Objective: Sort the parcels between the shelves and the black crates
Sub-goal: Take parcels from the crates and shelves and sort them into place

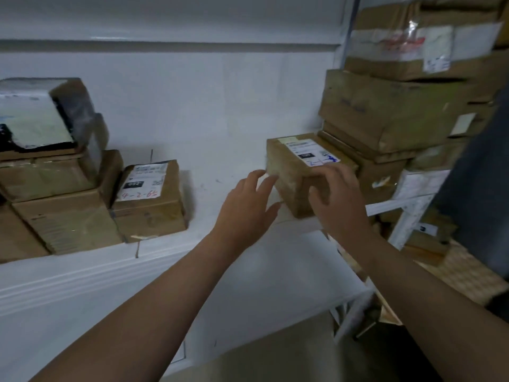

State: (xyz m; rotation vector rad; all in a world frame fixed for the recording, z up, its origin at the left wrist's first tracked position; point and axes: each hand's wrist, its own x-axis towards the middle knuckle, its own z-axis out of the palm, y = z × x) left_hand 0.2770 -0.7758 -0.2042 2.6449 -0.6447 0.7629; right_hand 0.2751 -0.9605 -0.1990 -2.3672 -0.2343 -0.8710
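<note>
Fingers of the right hand (334, 194) curl over the top edge of a small box (292, 166), thumb on its near face. The left hand (245, 208) has fingers spread apart, just beside the box's left side. The box sits centre right on the white shelf (209, 194), against stacked boxes (385, 114).

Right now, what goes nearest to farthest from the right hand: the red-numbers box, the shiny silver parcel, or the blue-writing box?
1. The blue-writing box: gripped by the right hand.
2. The red-numbers box: to the left on the shelf.
3. The shiny silver parcel: far left, up high.
</note>
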